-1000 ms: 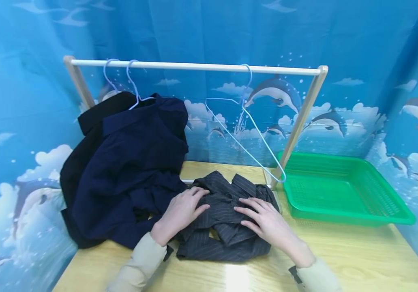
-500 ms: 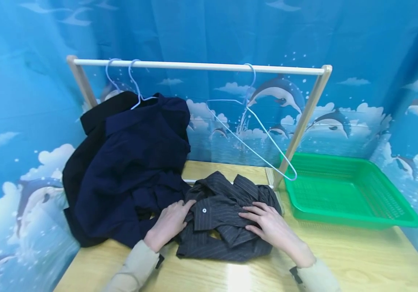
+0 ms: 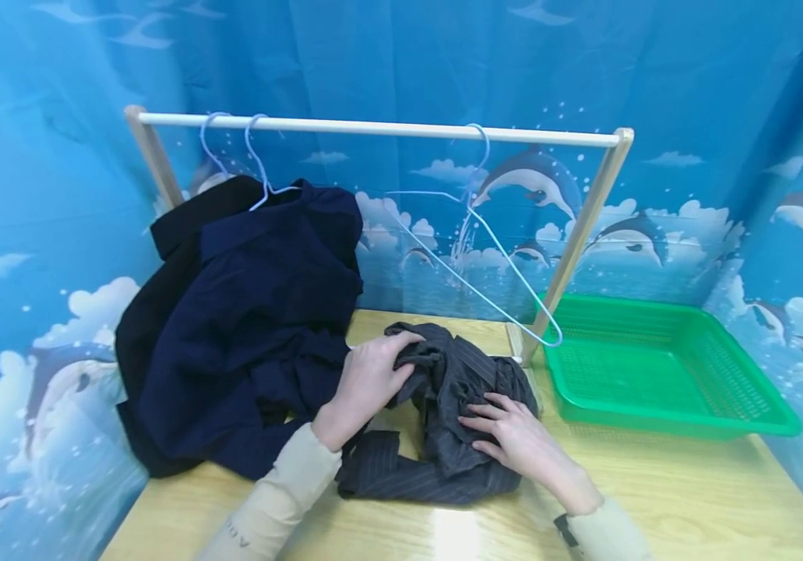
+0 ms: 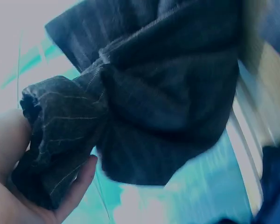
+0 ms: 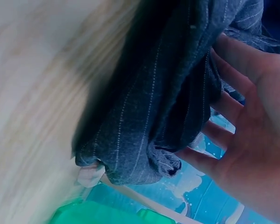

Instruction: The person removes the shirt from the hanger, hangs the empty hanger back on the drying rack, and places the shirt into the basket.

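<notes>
A dark grey pinstriped shirt (image 3: 460,366) lies crumpled on the table, part of it lifted on the left. My left hand (image 3: 369,378) grips a bunched part of that shirt; the left wrist view shows the cloth (image 4: 65,116) between thumb and fingers, with more fabric hanging beyond. On the shirt's right side rests my right hand (image 3: 520,440), its fingers spread and fairly straight. In the right wrist view these fingers (image 5: 228,105) touch the striped folds, and their tips are partly hidden by cloth.
A white-barred rack (image 3: 373,127) stands behind the shirt. Dark navy and black garments (image 3: 268,273) hang at its left. A bare light-blue hanger (image 3: 513,265) hangs toward the right. The green basket (image 3: 667,421) stands right of the rack on the wooden table (image 3: 653,499).
My left hand has moved from the shirt's left edge up and to the right, lifting and folding cloth with it. The buttoned flap is out of sight. The right hand stays almost in place.
</notes>
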Tool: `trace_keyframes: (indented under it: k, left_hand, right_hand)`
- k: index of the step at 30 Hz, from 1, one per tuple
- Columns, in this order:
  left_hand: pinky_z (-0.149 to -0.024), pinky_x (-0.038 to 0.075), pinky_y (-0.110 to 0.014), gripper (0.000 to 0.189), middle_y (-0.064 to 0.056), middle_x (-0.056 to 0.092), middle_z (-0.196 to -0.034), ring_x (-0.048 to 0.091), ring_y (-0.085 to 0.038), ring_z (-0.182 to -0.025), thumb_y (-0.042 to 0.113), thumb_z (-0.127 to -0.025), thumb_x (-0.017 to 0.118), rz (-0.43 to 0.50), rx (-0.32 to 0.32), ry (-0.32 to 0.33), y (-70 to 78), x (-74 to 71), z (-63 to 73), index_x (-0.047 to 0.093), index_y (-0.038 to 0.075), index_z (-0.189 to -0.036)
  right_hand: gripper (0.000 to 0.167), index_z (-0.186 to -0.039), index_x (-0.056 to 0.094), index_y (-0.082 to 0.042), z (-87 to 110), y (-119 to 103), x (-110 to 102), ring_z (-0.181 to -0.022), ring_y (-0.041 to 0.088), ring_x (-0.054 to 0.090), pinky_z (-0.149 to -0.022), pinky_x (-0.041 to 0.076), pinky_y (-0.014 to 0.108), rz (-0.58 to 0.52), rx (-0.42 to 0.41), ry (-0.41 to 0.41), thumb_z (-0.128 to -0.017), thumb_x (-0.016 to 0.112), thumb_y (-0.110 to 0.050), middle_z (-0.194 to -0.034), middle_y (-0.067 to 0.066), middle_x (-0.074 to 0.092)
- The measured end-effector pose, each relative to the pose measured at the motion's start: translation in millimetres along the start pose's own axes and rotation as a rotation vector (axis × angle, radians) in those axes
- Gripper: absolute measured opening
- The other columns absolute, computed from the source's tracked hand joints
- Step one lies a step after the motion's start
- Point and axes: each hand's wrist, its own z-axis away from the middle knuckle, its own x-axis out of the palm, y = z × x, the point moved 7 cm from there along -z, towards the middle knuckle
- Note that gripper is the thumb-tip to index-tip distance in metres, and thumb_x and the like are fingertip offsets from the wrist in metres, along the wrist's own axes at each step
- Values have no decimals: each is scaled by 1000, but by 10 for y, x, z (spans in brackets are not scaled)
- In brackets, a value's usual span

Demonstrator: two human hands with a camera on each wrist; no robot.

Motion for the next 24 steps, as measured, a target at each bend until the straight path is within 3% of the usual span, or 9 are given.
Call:
trace_keyframes:
  k: [2, 5, 8, 10, 13, 16, 20, 24]
  left_hand:
    - [-72, 58, -36, 37, -4, 74, -110, 72, -21, -90, 18, -89, 80, -1, 61, -51, 189, 171, -13, 70, 20, -124]
    - [-82, 58, -34, 37, -2, 71, -121, 70, -19, -105, 26, -96, 72, -46, 155, -187, 401, 507, 54, 66, 19, -132]
    - [-92, 55, -35, 41, -3, 67, -131, 66, -18, -116, 35, -101, 64, -132, 216, -320, 483, 800, 176, 62, 18, -138]
    - [-96, 53, -37, 44, -6, 65, -134, 64, -20, -120, 40, -101, 62, -170, 232, -358, 474, 901, 243, 61, 16, -139]
    - [-98, 52, -39, 48, -8, 65, -135, 63, -22, -123, 42, -100, 62, -187, 237, -353, 431, 918, 300, 60, 15, -139]
    - [-96, 53, -38, 54, -8, 66, -132, 64, -21, -120, 43, -98, 65, -176, 246, -342, 415, 876, 324, 56, 11, -140]
    - [-88, 55, -35, 66, -6, 69, -124, 69, -17, -108, 48, -94, 69, -126, 241, -321, 406, 806, 344, 45, 6, -139]
    - [-76, 56, -33, 65, -4, 72, -103, 71, -16, -85, 54, -93, 67, -38, 196, -328, 341, 726, 367, 44, 8, -132]
  right_hand:
    - [33, -117, 77, -16, 16, -4, 3, -122, 41, 58, -96, 49, 57, 15, 1, 9, -85, 81, -26, -120, 7, 73]
    - [24, -105, 79, -14, 47, 1, -3, -119, 41, 60, -94, 51, 55, 27, 5, 12, -85, 81, -28, -109, 7, 75]
    - [21, -100, 79, -12, 89, 23, -68, -115, 40, 63, -91, 52, 54, 6, -10, 33, -84, 82, -25, -105, 9, 75]
    - [20, -100, 79, -11, 104, 51, -154, -108, 36, 66, -88, 54, 51, -23, -22, 83, -83, 83, -20, -107, 9, 74]
    - [22, -100, 78, -12, 82, 123, -326, -99, 28, 68, -84, 56, 45, -40, -7, 221, -80, 85, -14, -103, 5, 75]
    - [34, -115, 75, -15, 8, 196, -428, -106, 27, 66, -87, 55, 46, -48, 34, 291, -82, 83, -12, -115, 6, 72]
    - [55, -139, 63, -22, -132, 215, -338, -122, 35, 59, -94, 51, 54, -56, 36, 176, -88, 78, -6, -140, 12, 59]
    - [55, -139, 63, -23, -187, 201, -186, -126, 37, 57, -96, 50, 56, -59, 31, 72, -89, 75, -1, -144, 13, 55]
